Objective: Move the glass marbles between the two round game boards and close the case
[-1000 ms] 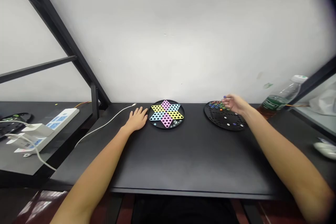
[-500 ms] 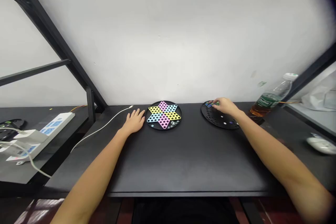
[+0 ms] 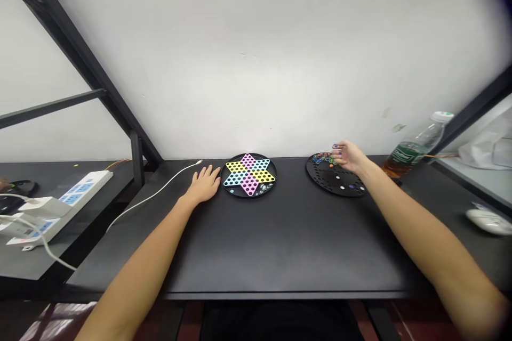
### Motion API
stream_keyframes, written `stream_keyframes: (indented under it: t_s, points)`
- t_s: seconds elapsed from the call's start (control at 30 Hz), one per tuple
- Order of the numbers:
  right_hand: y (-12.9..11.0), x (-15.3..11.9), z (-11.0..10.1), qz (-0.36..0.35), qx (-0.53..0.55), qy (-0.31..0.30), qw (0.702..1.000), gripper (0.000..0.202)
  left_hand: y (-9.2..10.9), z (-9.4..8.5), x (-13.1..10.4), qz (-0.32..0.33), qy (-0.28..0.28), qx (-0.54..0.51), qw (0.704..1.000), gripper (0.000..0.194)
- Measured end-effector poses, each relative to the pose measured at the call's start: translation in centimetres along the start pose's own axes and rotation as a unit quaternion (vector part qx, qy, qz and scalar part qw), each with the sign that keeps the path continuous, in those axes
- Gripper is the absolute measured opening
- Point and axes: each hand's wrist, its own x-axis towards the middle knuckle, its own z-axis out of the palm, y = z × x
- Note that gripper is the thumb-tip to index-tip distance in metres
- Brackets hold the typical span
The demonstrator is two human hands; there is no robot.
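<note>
My left hand (image 3: 205, 184) lies flat on the black table, fingers spread, just left of a round board (image 3: 248, 196) with a pink, yellow and blue star full of holes. Some clear marbles (image 3: 264, 188) rest near that board's lower right rim. Above the right edge of a black round tray with holes (image 3: 326, 184), my right hand (image 3: 344, 154) is raised with its fingers closed on a small dark blue marble (image 3: 335, 146). Coloured marbles (image 3: 321, 158) are grouped at the tray's back, and a few white and purple pieces lie toward its front.
A bottle of brown liquid (image 3: 406, 154) leans at the back right, with a white mouse (image 3: 488, 221) farther right. A white cable (image 3: 154, 194) runs left of my left hand. A power strip (image 3: 76, 194) and part of another person's hand (image 3: 5, 185) are at the left.
My right hand has lifted and moved slightly right from the marbles, with a blue marble now showing at its fingertips. My left hand has stayed in place. A hand has appeared at the far left.
</note>
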Motion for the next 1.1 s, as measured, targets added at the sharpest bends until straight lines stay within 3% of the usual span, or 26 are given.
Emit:
stream_keyframes:
  t_s: [0.07,0.17,0.23,0.3,0.37,0.43,0.53,0.63,0.73,0.8,0.83,0.9,0.97,1.03,1.1]
  points:
    - [-0.9,-0.3,-0.6,0.026,0.093,-0.046,0.994,0.017,0.1,-0.1,-0.1,0.002,0.002,0.003,1.000,0.060]
    - [-1.2,-0.5,-0.9,0.029,0.108,-0.041,0.993,0.017,0.1,-0.2,-0.1,0.003,0.004,0.007,1.000,0.059]
    - [-0.7,-0.3,-0.5,0.022,0.047,0.000,0.999,0.020,0.1,-0.2,-0.1,0.002,0.005,0.008,1.000,0.059]
    - [0.1,-0.1,0.2,-0.003,-0.080,0.063,0.995,0.024,0.0,-0.1,0.0,0.002,0.007,0.007,1.000,0.059]
    - [0.9,0.1,1.0,-0.045,-0.257,0.112,0.959,0.030,0.0,0.0,0.0,0.003,0.008,0.005,1.000,0.059]
    - [1.6,0.1,1.7,-0.081,-0.424,0.125,0.893,0.036,-0.1,0.1,0.0,0.004,0.008,0.003,1.000,0.060]
    - [2.1,0.0,2.8,-0.088,-0.562,0.123,0.813,0.042,-0.1,0.1,0.1,0.003,0.005,-0.001,1.000,0.060]
    - [2.4,0.1,3.8,-0.080,-0.617,0.123,0.773,0.045,-0.1,0.3,0.1,0.004,0.005,-0.006,1.000,0.060]
    - [2.5,0.4,4.5,-0.072,-0.633,0.130,0.760,0.037,-0.3,0.5,0.2,0.006,0.009,-0.007,1.000,0.059]
    - [2.4,0.6,4.7,-0.066,-0.610,0.130,0.779,0.027,-0.4,0.6,0.3,0.005,0.011,-0.005,1.000,0.059]
    - [2.3,0.7,4.7,-0.056,-0.580,0.124,0.803,0.025,-0.4,0.6,0.3,0.005,0.011,-0.004,1.000,0.059]
    - [1.8,0.8,4.4,-0.010,-0.446,0.098,0.890,0.024,-0.4,0.6,0.3,0.006,0.011,-0.002,1.000,0.059]
    - [1.0,0.8,3.7,0.045,-0.285,0.064,0.955,0.025,-0.4,0.6,0.3,0.006,0.011,-0.001,1.000,0.059]
    - [0.0,0.8,2.8,0.089,-0.129,0.011,0.988,0.020,-0.3,0.5,0.2,0.007,0.010,0.001,1.000,0.059]
    - [-0.8,0.7,1.8,0.121,0.011,-0.041,0.992,0.013,-0.3,0.5,0.2,0.005,0.011,0.006,1.000,0.059]
